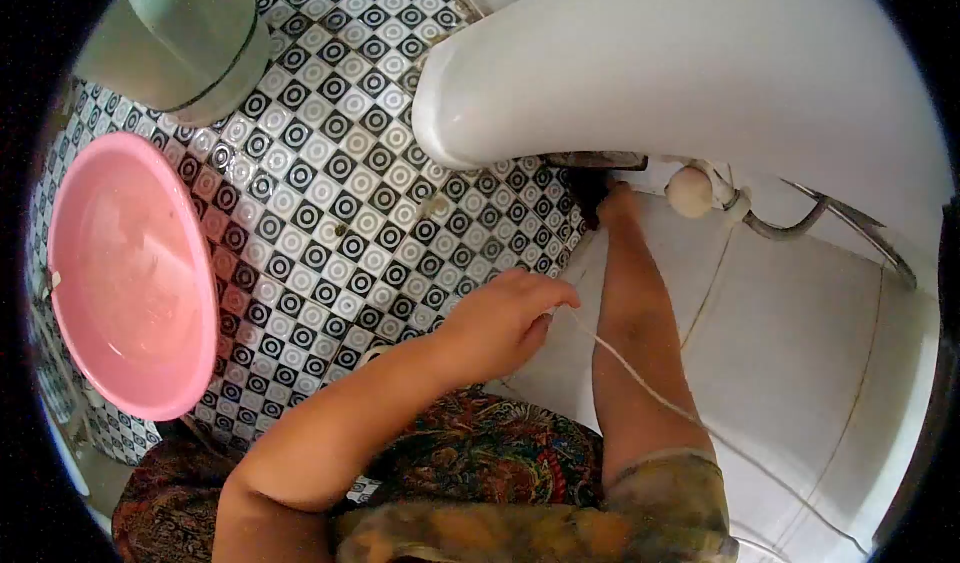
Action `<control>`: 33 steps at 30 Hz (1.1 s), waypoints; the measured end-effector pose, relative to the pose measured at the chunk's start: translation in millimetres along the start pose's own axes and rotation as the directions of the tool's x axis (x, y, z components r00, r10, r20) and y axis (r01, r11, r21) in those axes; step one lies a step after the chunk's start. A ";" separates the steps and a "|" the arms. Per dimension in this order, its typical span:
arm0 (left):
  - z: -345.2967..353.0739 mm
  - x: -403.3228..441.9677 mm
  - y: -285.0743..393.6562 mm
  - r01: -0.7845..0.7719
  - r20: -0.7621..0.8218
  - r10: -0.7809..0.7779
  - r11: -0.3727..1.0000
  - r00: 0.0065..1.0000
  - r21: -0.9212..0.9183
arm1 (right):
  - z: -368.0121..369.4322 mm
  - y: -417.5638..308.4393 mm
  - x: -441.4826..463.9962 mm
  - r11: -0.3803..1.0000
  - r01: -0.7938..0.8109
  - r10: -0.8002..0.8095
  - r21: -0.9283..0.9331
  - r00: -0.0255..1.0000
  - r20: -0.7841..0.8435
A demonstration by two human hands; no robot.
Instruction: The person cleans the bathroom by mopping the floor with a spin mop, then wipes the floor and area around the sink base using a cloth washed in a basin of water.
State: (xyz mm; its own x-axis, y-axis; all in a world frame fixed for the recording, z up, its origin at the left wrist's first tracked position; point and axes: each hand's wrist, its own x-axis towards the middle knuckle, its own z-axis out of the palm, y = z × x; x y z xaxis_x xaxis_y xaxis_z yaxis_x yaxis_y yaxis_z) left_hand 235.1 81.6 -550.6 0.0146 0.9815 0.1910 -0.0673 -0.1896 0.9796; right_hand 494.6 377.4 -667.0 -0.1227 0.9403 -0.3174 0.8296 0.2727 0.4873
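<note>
A thin white cord (640,378) runs from the curled fingers of my left hand (508,325) down to the lower right. That hand is closed, with thumb and forefinger together at the cord's upper end. My right hand (618,203) reaches low beneath the curved white ceramic fixture (620,73). Its fingers are mostly hidden beside a dark object (588,191) whose kind I cannot make out. Just above it, a flat greyish bar (597,160) sits under the fixture's edge.
A pink basin (135,283) holding water stands at the left, with a translucent bucket (190,48) behind it. Patterned black-and-white tiles (340,163) cover the floor. Close to my right arm are a round pale fitting (690,193) and a grey hose (790,228).
</note>
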 end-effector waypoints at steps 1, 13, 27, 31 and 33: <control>-1.0 2.4 0.9 -0.005 0.006 0.005 1.000 1.000 0.000 | -18.2 -7.7 -15.4 1.000 -0.007 0.007 0.002 1.000 -0.003; 7.8 -0.2 -0.1 0.057 0.069 -0.055 0.998 0.996 -0.030 | -184.7 95.2 -122.3 0.876 -0.427 0.050 -0.225 0.544 -0.837; 19.7 4.9 4.7 0.021 0.041 -0.019 0.998 0.999 -0.062 | -131.3 93.7 -82.5 0.817 -0.252 0.012 -0.519 0.907 -0.422; 9.2 3.1 2.3 0.038 0.059 -0.037 0.999 0.998 -0.016 | -64.7 82.0 -39.3 0.905 -0.161 -0.032 -0.393 0.897 -0.440; 1.9 0.7 9.5 0.073 0.063 -0.074 0.997 0.995 0.004 | -42.2 74.2 -33.0 0.431 -0.376 -0.224 -0.820 0.836 -0.501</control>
State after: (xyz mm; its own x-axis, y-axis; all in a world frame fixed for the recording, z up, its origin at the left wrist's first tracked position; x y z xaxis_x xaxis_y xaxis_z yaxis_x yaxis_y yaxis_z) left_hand 236.4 80.5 -541.0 0.0827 0.9891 0.1220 -0.0618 -0.1171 0.9912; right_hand 537.2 375.2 -586.0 -0.5615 0.8268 0.0331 -0.0436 -0.0695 0.9966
